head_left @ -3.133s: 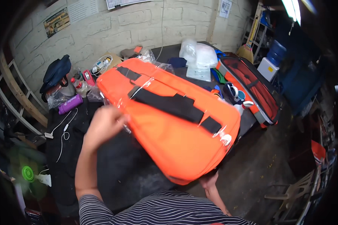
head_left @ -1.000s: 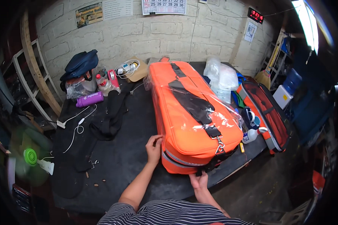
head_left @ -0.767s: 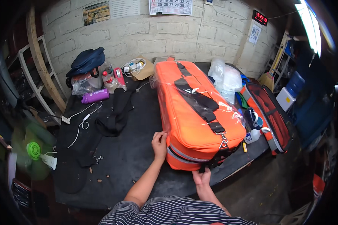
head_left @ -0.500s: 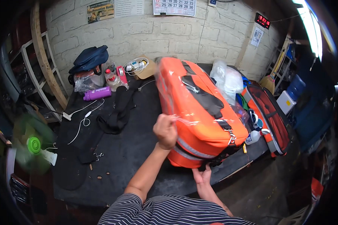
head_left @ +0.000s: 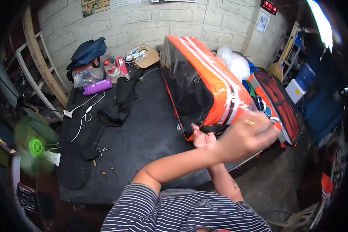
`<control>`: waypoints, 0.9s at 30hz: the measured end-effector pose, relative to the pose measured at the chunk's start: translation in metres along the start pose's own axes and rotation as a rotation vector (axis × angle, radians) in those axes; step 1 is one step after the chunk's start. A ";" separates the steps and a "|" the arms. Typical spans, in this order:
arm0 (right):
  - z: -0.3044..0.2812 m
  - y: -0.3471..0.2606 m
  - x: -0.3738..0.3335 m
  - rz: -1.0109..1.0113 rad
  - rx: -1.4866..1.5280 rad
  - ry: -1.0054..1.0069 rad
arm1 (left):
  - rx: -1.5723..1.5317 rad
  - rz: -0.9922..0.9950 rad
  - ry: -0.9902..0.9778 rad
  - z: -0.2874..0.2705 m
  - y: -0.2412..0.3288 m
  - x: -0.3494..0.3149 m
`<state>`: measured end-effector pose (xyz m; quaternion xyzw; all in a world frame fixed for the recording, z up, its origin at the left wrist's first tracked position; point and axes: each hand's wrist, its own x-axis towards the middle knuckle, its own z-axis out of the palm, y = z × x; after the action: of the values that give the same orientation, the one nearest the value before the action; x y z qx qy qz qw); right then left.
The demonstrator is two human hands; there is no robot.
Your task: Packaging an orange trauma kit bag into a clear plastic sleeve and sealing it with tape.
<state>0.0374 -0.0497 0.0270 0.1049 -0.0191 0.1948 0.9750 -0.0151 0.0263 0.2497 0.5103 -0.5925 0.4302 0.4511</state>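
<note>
A large orange bag (head_left: 230,83) with silver reflective stripes and a black base (head_left: 187,87) is tipped onto its side on the black table, with clear plastic film (head_left: 170,50) around it. My right hand (head_left: 203,138), palm up with curled fingers, grips the bag at its near lower corner. Crossing over my right arm, my left hand (head_left: 247,135) is closed at the bag's near right end, smeared by motion. The film appears to run to its fingers, though the grip itself is blurred.
On the black table (head_left: 143,154) lie a black strap (head_left: 120,104), a white cable (head_left: 87,116) and a purple bottle (head_left: 98,87). An open red-lined case (head_left: 276,104) stands at the right edge. A green fan (head_left: 35,147) is at the left.
The bag has rolled over, so its black base now faces left. My left hand has swept from the bag's left side across to its right end. My right hand stays at its near end.
</note>
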 end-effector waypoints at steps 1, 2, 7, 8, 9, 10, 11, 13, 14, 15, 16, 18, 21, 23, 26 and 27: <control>-0.004 0.011 -0.009 0.039 -0.067 -0.067 | 0.081 -0.153 0.015 -0.011 -0.014 -0.025; 0.004 0.034 -0.014 -0.261 -0.543 -0.121 | 0.273 -0.321 0.031 -0.019 -0.023 -0.054; 0.012 0.021 -0.061 -0.056 -1.414 0.658 | 0.332 -0.868 -0.015 -0.030 -0.031 -0.165; 0.010 0.023 -0.071 -0.181 -1.650 0.783 | 0.390 -0.886 0.035 -0.034 -0.032 -0.178; 0.014 0.019 -0.077 -0.281 -1.735 0.757 | 0.247 -1.071 0.168 -0.034 -0.032 -0.189; 0.019 0.017 -0.086 -0.379 -1.813 0.735 | 0.245 -1.087 0.091 -0.040 -0.035 -0.193; 0.021 0.010 -0.088 -0.515 -2.027 0.732 | 0.248 -1.099 0.020 -0.043 -0.040 -0.193; 0.029 -0.002 -0.088 -0.678 -2.475 0.762 | 0.356 -0.919 0.056 -0.040 -0.048 -0.189; 0.027 -0.002 -0.086 -0.912 -2.626 0.783 | 0.289 -1.014 0.029 -0.038 -0.046 -0.175; 0.026 0.000 -0.084 -0.966 -2.561 0.827 | 0.224 -1.108 0.002 -0.036 -0.048 -0.166; 0.029 0.003 -0.079 -1.015 -2.499 0.845 | 0.249 -1.045 -0.002 -0.037 -0.054 -0.165; 0.019 -0.004 -0.077 -1.340 -2.428 0.822 | 0.136 -0.944 0.138 -0.039 -0.066 -0.164; 0.014 -0.034 -0.076 -1.462 -2.232 0.830 | 0.157 -0.860 0.247 -0.045 -0.074 -0.139; 0.020 -0.042 -0.062 -1.127 -2.214 0.638 | 0.208 -0.637 0.196 -0.042 -0.078 -0.112; 0.013 -0.005 -0.034 -1.110 -2.004 0.825 | 0.207 -0.447 0.144 -0.019 -0.079 -0.058; 0.006 -0.005 -0.033 -1.150 -1.957 0.832 | 0.199 -0.400 0.101 -0.010 -0.077 -0.039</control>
<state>0.0090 -0.0683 0.0294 -0.7552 0.2063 -0.3454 0.5175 0.0650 0.0361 0.2182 0.6374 -0.4107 0.4136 0.5039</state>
